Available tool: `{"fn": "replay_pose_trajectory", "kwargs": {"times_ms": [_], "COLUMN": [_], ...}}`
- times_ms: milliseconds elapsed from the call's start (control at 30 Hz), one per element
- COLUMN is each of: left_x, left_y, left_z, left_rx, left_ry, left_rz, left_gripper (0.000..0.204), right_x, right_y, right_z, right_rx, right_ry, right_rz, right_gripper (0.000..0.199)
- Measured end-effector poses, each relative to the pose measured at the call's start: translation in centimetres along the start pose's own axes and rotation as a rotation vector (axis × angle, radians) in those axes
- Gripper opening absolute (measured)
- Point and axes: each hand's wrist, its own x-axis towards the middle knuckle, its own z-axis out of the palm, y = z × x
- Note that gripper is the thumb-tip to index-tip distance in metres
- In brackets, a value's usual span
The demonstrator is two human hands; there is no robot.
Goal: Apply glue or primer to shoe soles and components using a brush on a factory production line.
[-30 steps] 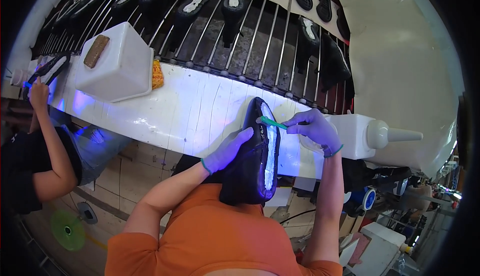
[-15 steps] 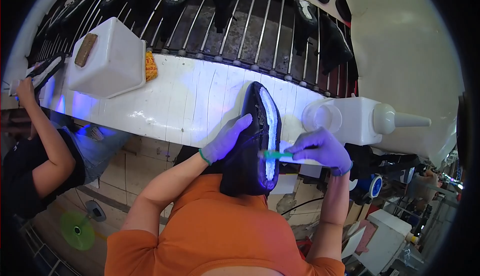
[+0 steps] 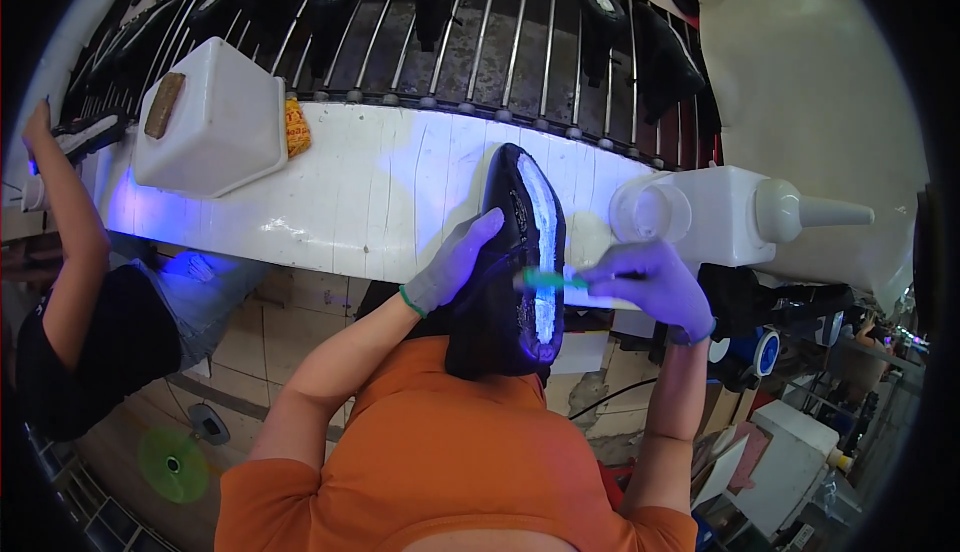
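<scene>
A black shoe upper stands tilted between my body and the bench edge, its underside turned to the right. Down that underside runs a strip of white coating, glowing bluish under the light. My gloved left hand is closed around the shoe's left side, thumb lying on its upper edge. In my gloved right hand a small green-handled brush is pinched, its head over the middle of the underside. The bristles are too blurred to make out. Just beyond that hand is a round translucent cup.
Along the far side of the white bench runs a roller rack bearing several black shoes. A white plastic container stands at the left, a white spouted bottle lies at the right. A co-worker sits at far left.
The brush has shifted slightly toward the shoe's far end with my right hand. My left hand keeps its grip. The co-worker's arm has risen. The whole view has shifted a little.
</scene>
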Motion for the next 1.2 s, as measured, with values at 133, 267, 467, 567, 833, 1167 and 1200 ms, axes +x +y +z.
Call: {"fn": "replay_pose_trajectory", "kwargs": {"times_ms": [133, 267, 467, 567, 833, 1167, 1200], "left_x": [0.3, -0.2, -0.6, 0.0, 1.2, -0.5, -0.7], "left_y": [-0.3, 0.4, 2.0, 1.7, 2.0, 4.1, 4.2], "left_z": [0.0, 0.5, 1.7, 1.7, 0.2, 3.8, 4.0], "left_rx": [-0.136, -0.037, -0.032, -0.101, -0.214, -0.221, -0.259], "left_ry": [-0.024, -0.002, 0.026, 0.005, -0.076, -0.194, -0.251], "left_rz": [-0.044, -0.013, -0.061, 0.006, -0.247, -0.24, -0.34], "left_gripper": [0.057, 0.054, 0.051, 0.051, 0.052, 0.039, 0.038], "right_x": [-1.5, 0.3, 0.1, -1.2, -1.2, 1.6, 1.8], "right_y": [-0.6, 0.3, -0.2, -1.5, -3.3, -6.6, -6.9], "right_z": [-0.1, 0.5, 0.0, -0.3, -1.7, -3.6, -3.7], "right_rx": [0.202, 0.065, 0.019, 0.065, 0.089, 0.074, 0.064], "right_ry": [-0.167, 0.13, 0.095, -0.013, -0.187, -0.34, -0.344], "right_rz": [-0.038, 0.018, 0.047, 0.048, 0.01, -0.269, -0.284], "right_gripper": [0.021, 0.019, 0.022, 0.022, 0.023, 0.023, 0.023]}}
